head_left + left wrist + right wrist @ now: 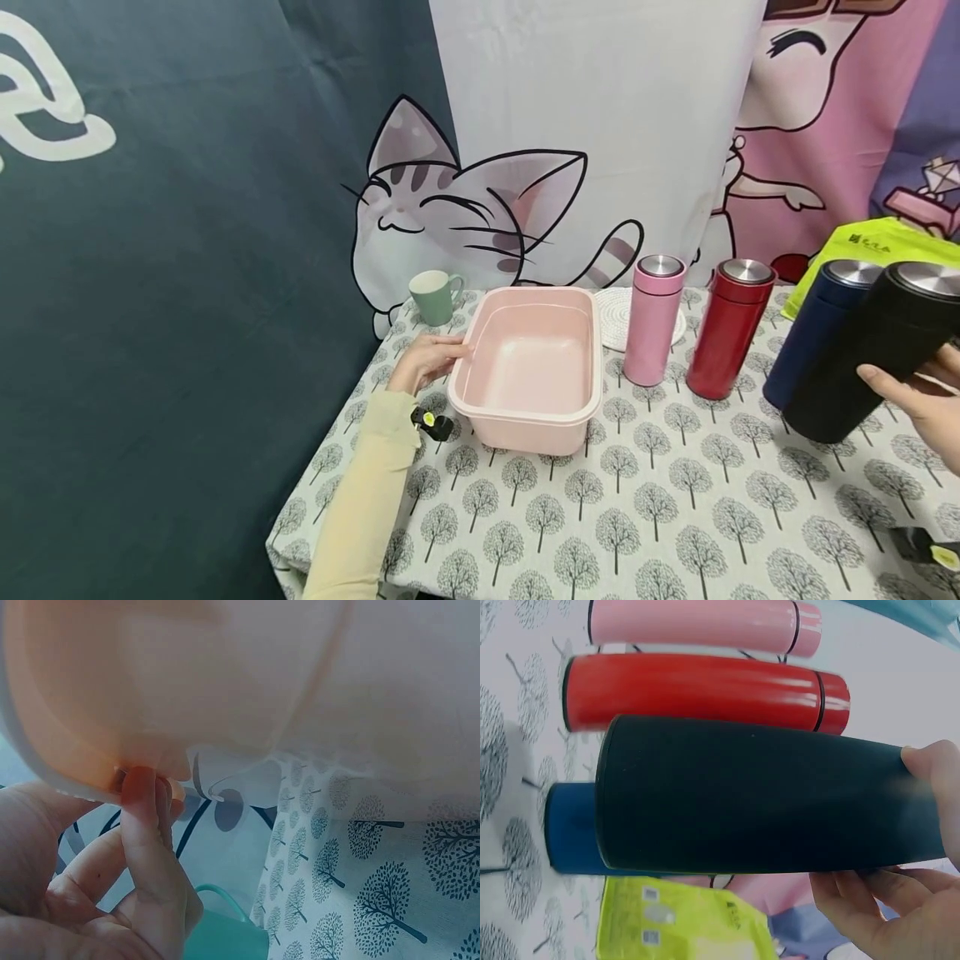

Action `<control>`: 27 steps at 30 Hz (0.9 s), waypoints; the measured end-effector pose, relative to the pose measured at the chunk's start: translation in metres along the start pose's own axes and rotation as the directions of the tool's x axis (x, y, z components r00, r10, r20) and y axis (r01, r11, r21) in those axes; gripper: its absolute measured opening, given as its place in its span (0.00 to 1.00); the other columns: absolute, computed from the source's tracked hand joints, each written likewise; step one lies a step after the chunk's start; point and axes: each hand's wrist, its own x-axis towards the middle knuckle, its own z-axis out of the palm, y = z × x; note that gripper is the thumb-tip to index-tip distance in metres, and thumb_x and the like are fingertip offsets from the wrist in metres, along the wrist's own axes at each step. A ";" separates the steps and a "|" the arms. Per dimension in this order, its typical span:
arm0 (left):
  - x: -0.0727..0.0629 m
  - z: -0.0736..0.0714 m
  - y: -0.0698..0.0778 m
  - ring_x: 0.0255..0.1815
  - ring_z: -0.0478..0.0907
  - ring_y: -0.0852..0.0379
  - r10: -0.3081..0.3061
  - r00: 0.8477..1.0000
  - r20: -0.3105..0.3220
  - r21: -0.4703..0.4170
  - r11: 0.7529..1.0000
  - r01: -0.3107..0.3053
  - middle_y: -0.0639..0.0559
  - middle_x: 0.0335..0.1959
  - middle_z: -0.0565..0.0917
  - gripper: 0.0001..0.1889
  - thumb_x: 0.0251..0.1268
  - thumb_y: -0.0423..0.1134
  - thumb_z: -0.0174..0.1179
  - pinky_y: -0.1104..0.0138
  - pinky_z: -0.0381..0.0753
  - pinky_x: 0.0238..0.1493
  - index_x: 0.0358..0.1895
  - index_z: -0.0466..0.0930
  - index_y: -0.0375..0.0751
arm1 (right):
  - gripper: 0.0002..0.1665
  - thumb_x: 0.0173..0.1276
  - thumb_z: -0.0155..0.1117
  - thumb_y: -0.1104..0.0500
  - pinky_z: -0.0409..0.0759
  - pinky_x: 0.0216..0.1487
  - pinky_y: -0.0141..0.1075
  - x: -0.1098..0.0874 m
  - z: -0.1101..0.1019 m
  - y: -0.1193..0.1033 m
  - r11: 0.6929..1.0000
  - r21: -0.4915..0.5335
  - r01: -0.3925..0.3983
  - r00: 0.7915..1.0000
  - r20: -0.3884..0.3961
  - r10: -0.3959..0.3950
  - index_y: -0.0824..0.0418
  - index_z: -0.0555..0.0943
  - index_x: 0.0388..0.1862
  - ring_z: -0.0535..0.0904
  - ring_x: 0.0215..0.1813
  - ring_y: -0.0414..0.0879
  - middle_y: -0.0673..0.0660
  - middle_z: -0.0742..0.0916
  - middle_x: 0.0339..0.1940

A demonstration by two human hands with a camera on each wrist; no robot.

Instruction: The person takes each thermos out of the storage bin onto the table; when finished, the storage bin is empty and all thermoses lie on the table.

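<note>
My left hand point(429, 360) grips the rim of a pale pink plastic basin point(525, 433) at its left side. In the left wrist view the fingers point(142, 825) pinch that rim from below. The basin stands on the table with nothing inside. At the right, my right hand point(926, 400) holds a black thermos bottle point(862, 358) with a steel-topped lid, thumb on one side and fingers on the other. The black bottle point(757, 795) partly covers a dark blue thermos bottle point(806, 333) behind it. Whether its base touches the cloth, I cannot tell.
A red thermos point(727, 333) and a pink thermos point(654, 325) stand between basin and blue bottle. Behind the pink one lies a white round mat point(613, 317). A green mug point(432, 298) sits at the back left, a yellow-green bag point(885, 242) at the back right.
</note>
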 end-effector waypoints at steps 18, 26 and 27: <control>-0.001 0.005 -0.001 0.60 0.79 0.43 0.004 1.000 -0.002 0.003 1.000 -0.004 0.36 0.64 0.76 0.28 0.59 0.28 0.66 0.58 0.79 0.65 0.64 0.72 0.29 | 0.48 0.68 0.63 0.61 0.54 0.38 0.25 0.033 -0.036 0.109 0.977 -0.168 0.132 0.991 0.024 -0.130 0.40 0.51 0.79 0.56 0.38 0.29 0.31 0.65 0.42; -0.001 0.000 -0.001 0.61 0.78 0.44 0.001 1.000 0.001 0.044 0.999 -0.001 0.37 0.66 0.75 0.30 0.59 0.30 0.67 0.62 0.81 0.60 0.66 0.70 0.30 | 0.40 0.67 0.65 0.51 0.62 0.67 0.20 0.036 -0.025 0.104 0.972 -0.186 -0.145 0.988 -0.074 0.134 0.35 0.59 0.73 0.67 0.60 0.26 0.39 0.73 0.64; -0.001 0.000 -0.001 0.61 0.78 0.44 -0.001 1.000 -0.005 0.046 0.999 0.001 0.37 0.66 0.75 0.30 0.59 0.31 0.67 0.63 0.82 0.60 0.66 0.70 0.31 | 0.39 0.66 0.65 0.50 0.61 0.71 0.22 0.037 -0.024 0.103 0.967 -0.173 -0.189 0.980 -0.086 0.176 0.35 0.59 0.72 0.66 0.63 0.26 0.43 0.73 0.68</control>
